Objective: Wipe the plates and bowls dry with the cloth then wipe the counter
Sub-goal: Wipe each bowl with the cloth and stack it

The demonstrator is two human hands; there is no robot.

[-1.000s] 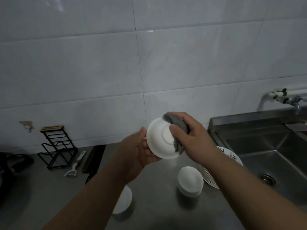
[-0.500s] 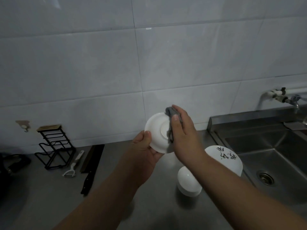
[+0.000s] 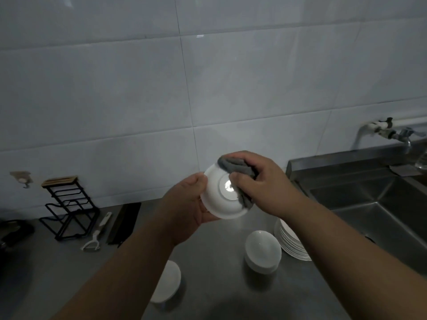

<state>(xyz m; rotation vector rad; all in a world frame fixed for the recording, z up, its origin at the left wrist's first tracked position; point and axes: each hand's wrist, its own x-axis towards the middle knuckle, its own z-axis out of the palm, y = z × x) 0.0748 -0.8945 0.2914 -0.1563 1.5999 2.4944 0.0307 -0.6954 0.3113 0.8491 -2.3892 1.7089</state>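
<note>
Closest to the camera, a white bowl (image 3: 166,282) sits upside down on the steel counter (image 3: 221,294), partly hidden under the left forearm. A bit further in there's a second overturned bowl (image 3: 263,250), and touching its right side is a stack of plates (image 3: 288,241) — the right arm covers most of that stack, so only its left edge shows.

Up above the counter, both hands are busy with a third white bowl (image 3: 219,204) held in the air, its base ring facing the camera. The left hand (image 3: 184,204) grips the bowl by its left rim, thumb on the outside up top and fingers curled underneath. The right hand (image 3: 261,181) is closed around a bunched grey cloth (image 3: 235,165), pressing it onto the bowl's upper right side, with the thumb tip touching the base ring.

Over on the right is the steel sink (image 3: 369,204), just past the plates. On the left further back, a white peeler (image 3: 97,236) and a dark knife (image 3: 124,222) lie side by side, next to a black wire rack (image 3: 67,209) — it stands near the wall. Behind everything is the white tiled wall (image 3: 208,88), with a tap (image 3: 392,132) sticking out above the sink and a small hook (image 3: 22,180) far left.
</note>
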